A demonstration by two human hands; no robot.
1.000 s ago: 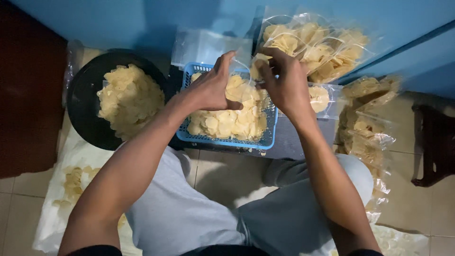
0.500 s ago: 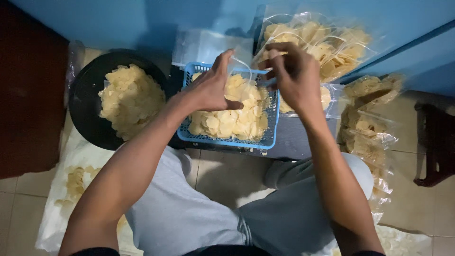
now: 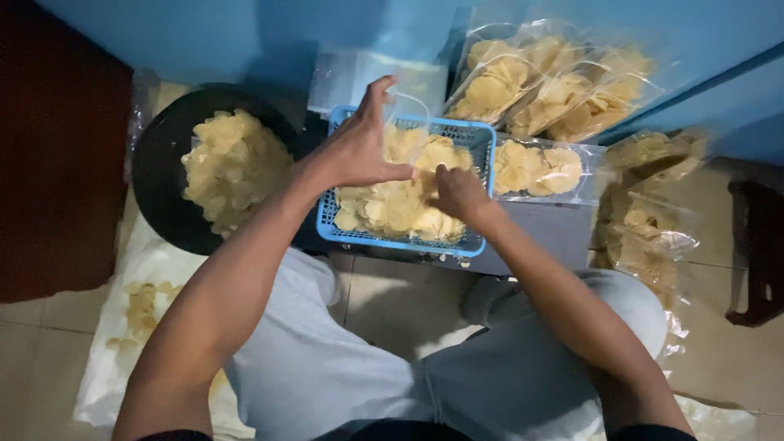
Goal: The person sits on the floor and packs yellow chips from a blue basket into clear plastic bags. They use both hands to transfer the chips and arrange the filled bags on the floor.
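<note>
Against the far blue wall (image 3: 245,33), sealed bags (image 3: 555,86) of chips pile up at right, more trailing down the floor (image 3: 719,359). Left sits a black bowl (image 3: 159,192) heaped with chips, so plenty looks unpacked. Centre, a blue basket (image 3: 482,139) is still full. Left hand (image 3: 359,151) holds a clear empty bag (image 3: 404,110) over it, fingers pinching its mouth. Right hand (image 3: 457,192) is closed on chips (image 3: 392,208) in the basket.
</note>
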